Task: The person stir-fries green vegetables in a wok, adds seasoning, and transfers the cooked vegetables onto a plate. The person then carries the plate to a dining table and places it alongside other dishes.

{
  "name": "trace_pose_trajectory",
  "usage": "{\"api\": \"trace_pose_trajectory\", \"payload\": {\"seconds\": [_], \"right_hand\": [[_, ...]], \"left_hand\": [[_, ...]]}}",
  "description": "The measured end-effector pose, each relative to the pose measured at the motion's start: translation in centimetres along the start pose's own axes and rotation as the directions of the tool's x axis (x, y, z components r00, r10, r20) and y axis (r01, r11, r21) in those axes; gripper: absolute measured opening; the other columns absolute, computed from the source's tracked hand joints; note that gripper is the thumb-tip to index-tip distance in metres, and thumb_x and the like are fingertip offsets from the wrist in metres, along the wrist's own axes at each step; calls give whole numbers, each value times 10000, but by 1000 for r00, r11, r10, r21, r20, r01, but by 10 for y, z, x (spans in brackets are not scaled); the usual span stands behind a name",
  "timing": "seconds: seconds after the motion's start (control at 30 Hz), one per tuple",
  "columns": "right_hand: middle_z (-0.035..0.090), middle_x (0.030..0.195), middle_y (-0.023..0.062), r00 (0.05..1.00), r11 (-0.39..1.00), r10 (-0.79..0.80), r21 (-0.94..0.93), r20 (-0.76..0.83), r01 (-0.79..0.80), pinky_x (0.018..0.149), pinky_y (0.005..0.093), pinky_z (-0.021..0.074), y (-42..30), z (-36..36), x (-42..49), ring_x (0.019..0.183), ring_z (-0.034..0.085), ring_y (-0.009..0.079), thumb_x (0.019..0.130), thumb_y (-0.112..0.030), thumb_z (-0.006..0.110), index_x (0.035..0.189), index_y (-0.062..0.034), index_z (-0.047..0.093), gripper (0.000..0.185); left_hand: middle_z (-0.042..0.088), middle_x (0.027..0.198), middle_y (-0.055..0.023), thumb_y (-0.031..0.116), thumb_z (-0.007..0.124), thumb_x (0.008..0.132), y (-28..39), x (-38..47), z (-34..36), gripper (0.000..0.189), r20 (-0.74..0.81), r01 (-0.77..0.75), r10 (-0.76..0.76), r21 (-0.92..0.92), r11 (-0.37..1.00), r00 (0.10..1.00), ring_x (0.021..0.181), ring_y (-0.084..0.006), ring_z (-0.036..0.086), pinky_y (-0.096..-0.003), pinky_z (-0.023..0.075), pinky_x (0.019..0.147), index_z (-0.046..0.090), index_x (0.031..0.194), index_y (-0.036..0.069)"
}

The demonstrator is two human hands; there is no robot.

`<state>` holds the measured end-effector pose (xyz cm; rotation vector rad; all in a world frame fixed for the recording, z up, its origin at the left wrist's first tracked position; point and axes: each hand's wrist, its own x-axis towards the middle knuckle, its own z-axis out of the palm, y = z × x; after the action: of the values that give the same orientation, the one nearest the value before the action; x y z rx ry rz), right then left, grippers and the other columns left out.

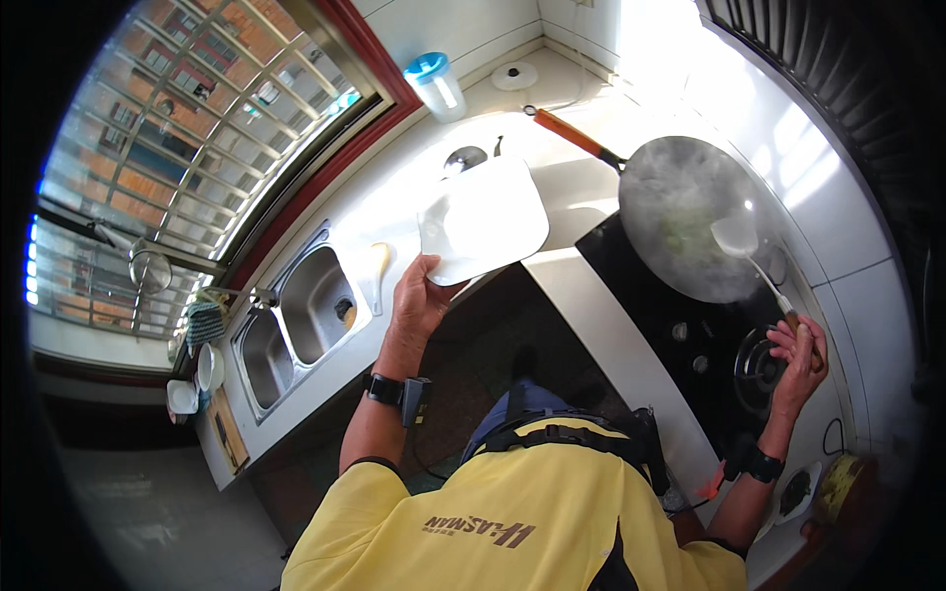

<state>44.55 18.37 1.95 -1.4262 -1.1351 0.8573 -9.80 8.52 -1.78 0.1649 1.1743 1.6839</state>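
Note:
My left hand [423,295] grips the near corner of a white square plate [491,218], whose surface is washed out by glare. In my right hand [802,358] is the wooden handle of a metal wok spatula [736,238]. The spatula's blade lies over the right part of a wok [650,251], which stands on the stove with its wooden handle [569,133] pointing up and left. Steam rises from the wok and blurs some green food [680,229] inside it.
A black gas stove [665,343] has a second burner [760,369] near my right hand. To the left is a double steel sink [314,306]. A blue-lidded pitcher [437,87], a pot lid [514,75] and a ladle [465,159] stand along the counter. A cutting board [225,432] lies beyond the sink.

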Motion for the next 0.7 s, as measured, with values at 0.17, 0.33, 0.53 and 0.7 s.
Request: {"api": "trace_pose_trajectory", "payload": {"seconds": [0.17,0.33,0.53,0.7], "right_hand": [[714,1057,162,998,997,3,-79,-60,-8,625,248,486,-12,17,4,804,705,197,1008,-353,532,1229,-27,611,402],[713,1066,166,991,995,29,-92,-131,-41,618,246,482,-37,64,5,783,703,191,991,-364,558,1230,-31,613,414],[722,925,176,997,995,-61,-85,-40,57,507,219,487,-65,93,-1,663,718,196,996,-212,577,1138,-9,646,258],[715,843,134,992,967,57,-239,-117,-83,460,221,469,-97,100,-4,600,702,169,973,-205,581,1061,-2,665,237]], "left_hand": [[590,1220,-190,114,525,937,24,-22,-122,436,-207,-123,95,-127,984,974,1071,-326,658,-464,610,899,432,1309,-93],[627,1126,-306,46,466,886,72,-26,-266,430,-410,-327,202,-260,909,889,990,-419,688,-385,633,867,423,1252,-174],[607,1166,-274,52,475,839,87,-18,-346,515,-639,-460,277,-136,877,717,1001,-400,681,-383,629,868,404,1308,-148],[590,1200,-246,58,482,801,43,-17,-294,591,-522,-72,29,-63,995,852,1011,-384,676,-381,625,869,389,1355,-126]]}}
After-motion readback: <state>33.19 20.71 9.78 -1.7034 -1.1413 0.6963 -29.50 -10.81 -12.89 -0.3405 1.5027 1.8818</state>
